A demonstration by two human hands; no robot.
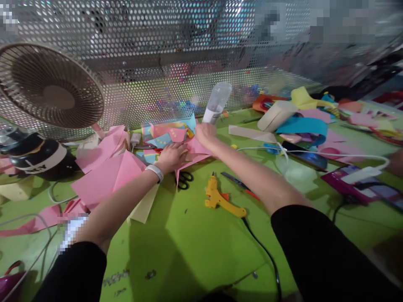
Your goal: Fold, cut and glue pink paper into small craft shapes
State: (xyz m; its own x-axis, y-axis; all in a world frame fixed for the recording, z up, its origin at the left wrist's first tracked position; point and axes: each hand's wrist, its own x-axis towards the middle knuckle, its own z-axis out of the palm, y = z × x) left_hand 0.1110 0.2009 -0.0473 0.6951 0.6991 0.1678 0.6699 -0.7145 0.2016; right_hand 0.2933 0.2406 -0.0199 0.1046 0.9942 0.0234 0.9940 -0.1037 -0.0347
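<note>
My left hand [172, 157], with a white wristband, lies with fingers stretched over a heap of coloured craft sheets. A pink sheet [201, 147] spreads between my hands, and a patterned blue sheet [168, 137] lies behind my left fingers. My right hand [205, 134] is curled at the back of the pile; what its fingers hold is hidden. Right behind it a clear plastic bottle [220, 95] leans, and whether they touch I cannot tell. Black-handled scissors [184, 180] sit below my left hand, partly under pink material. A yellow glue gun [218, 197] rests nearer me.
A fan [58, 92] and a black bottle [37, 155] stand at left beside large pink sheets [110, 176]. Right of the glue gun lies a dark blade [234, 181]. Farther right are rolls of material [278, 115], a phone [305, 156] and cables. A perforated metal screen [151, 84] borders the back.
</note>
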